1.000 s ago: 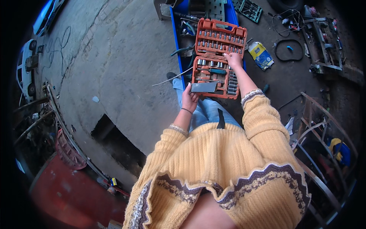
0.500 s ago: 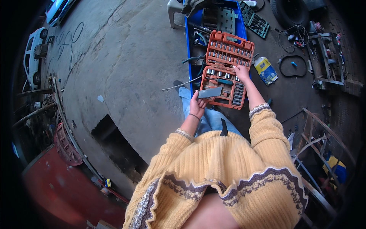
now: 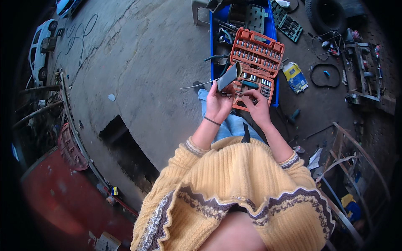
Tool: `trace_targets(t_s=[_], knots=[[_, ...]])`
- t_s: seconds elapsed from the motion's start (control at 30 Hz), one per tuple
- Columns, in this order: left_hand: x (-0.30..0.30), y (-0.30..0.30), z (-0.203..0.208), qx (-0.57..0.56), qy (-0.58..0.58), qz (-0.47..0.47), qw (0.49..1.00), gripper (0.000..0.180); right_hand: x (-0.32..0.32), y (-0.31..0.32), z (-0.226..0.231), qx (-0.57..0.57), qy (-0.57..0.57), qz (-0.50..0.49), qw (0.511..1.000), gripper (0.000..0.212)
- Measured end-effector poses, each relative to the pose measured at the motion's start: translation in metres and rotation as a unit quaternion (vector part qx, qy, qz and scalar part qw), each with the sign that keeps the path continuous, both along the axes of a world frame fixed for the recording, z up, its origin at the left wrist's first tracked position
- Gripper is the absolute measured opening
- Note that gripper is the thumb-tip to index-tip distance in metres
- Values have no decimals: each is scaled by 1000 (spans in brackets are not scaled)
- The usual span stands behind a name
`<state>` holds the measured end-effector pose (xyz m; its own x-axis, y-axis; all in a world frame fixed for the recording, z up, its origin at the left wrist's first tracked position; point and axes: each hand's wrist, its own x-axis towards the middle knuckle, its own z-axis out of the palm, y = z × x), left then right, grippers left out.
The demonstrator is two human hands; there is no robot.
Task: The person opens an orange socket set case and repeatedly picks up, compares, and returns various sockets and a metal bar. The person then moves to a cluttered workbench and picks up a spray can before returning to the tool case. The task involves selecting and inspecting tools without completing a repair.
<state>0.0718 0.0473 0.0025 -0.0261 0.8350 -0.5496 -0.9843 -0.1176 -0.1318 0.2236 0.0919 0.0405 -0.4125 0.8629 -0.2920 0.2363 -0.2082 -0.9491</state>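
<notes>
Both hands work over an open tool case, upper middle of the frame.

The left hand [image 3: 218, 104] grips a flat grey rectangular plate [image 3: 228, 77], tilted up. The right hand [image 3: 258, 109] pinches a small dark bit, too small to identify, just beside the plate. Behind them the orange plastic socket case [image 3: 256, 62] lies open on a blue tray [image 3: 274, 31]; a piece seems taken out, not yet fitted.

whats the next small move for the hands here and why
Probably bring the right hand the last bit over to the left hand and seat the small piece it pinches onto the grey flat tool held there. The fingertips are nearly meeting just above the open orange socket case; what the small piece is cannot be made out.
</notes>
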Motion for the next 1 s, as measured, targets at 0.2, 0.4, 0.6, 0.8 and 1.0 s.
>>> trace_targets(t_s=[0.2,0.4,0.6,0.8,1.0], knots=[[8,10,42,28,22,-34,999,47,-15,-1,28,90,-65,15,994,26],[10,12,63,50,17,-44,998,50,-13,4,40,170,-79,37,981,24],[16,12,74,81,33,-47,995,48,-7,7,53,138,-45,52,988,18],[12,17,76,-22,60,-97,993,36,9,-2,76,-394,318,53,861,17],[23,20,92,-58,161,-139,975,35,10,-8,90,-478,354,56,802,22]])
